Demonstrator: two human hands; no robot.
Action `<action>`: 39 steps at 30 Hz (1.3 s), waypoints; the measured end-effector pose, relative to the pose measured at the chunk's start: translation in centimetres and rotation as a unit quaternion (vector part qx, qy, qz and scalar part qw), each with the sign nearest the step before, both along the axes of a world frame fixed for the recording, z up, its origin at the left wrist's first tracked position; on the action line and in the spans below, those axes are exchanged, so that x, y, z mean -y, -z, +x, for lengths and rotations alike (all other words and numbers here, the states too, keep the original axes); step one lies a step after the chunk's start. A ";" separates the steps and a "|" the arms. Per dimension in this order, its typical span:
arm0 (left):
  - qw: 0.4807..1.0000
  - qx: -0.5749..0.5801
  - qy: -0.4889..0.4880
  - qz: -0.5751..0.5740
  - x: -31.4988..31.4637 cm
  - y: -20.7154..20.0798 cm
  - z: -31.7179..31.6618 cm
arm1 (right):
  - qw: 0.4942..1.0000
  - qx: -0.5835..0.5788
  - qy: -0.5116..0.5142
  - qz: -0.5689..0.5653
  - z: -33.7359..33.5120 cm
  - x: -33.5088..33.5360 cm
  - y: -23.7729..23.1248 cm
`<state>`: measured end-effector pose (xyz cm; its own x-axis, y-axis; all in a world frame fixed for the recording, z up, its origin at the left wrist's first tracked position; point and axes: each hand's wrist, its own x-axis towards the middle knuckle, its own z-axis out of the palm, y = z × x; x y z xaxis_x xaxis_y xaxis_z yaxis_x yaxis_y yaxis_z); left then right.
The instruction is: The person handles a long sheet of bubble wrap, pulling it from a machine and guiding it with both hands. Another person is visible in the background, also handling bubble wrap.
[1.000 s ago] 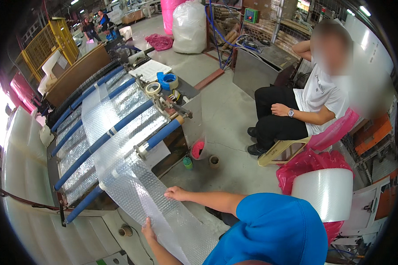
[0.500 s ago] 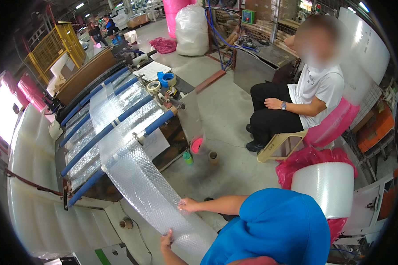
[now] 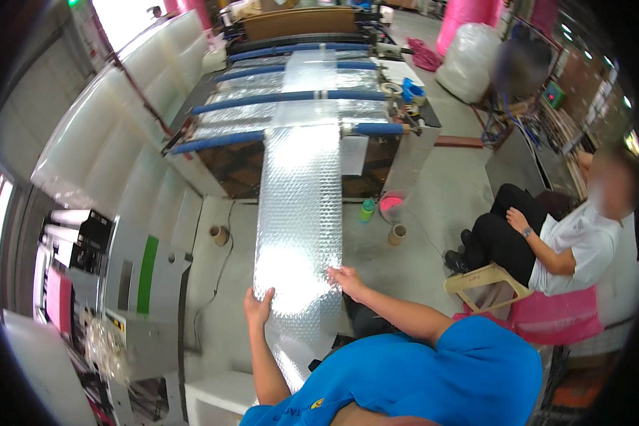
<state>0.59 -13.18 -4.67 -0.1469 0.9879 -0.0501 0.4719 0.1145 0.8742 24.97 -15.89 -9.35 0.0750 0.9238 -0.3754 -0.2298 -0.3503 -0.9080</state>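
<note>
A long strip of clear bubble wrap (image 3: 298, 206) runs from the blue-covered rollers (image 3: 291, 99) of the machine down toward my body. My left hand (image 3: 258, 308) grips its left edge, thumb on top and the other fingers mostly out of sight. On the opposite edge, slightly farther up, my right hand (image 3: 345, 280) pinches the wrap between thumb and fingers. Between the two hands the strip lies fairly flat and shines with glare. Its near end drops behind my blue shirt, where I cannot follow it.
To the right a person (image 3: 571, 248) sits beside a beige plastic stool (image 3: 486, 285). A green bottle (image 3: 367, 209), a tub with pink contents (image 3: 392, 204) and cardboard cores (image 3: 397, 233) stand on the floor. A cable (image 3: 220, 277) trails at left, near a grey cabinet (image 3: 149, 284).
My view has swung left, so the machine now lies straight ahead and the seated person sits farther right. Both hands still hold the bubble wrap.
</note>
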 end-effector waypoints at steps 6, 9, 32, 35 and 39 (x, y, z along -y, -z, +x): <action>1.000 0.014 -0.013 -0.023 0.3 0.7 -0.7 | 1.000 -0.010 0.018 0.013 -0.4 0.3 -0.7; 0.999 -0.007 -0.026 0.036 -0.2 2.3 -0.8 | 0.999 0.025 0.013 0.025 -0.3 0.4 -0.7; 0.993 0.070 0.042 -0.082 -2.8 13.9 -0.7 | 0.959 0.200 -0.183 -0.076 3.3 -3.5 7.3; 0.996 0.025 0.055 -0.067 -2.6 15.9 -0.8 | 0.938 0.220 -0.254 -0.089 3.7 -4.1 8.5; 0.994 -0.043 0.026 -0.098 -2.9 17.2 0.1 | 0.914 0.132 -0.306 -0.232 5.0 -4.9 9.2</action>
<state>0.69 -10.30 -21.88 -0.1077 0.9667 -0.2323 0.5545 0.2523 0.7930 29.99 -10.99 -18.59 -0.2578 0.5695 -0.7805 0.3429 -0.7013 -0.6250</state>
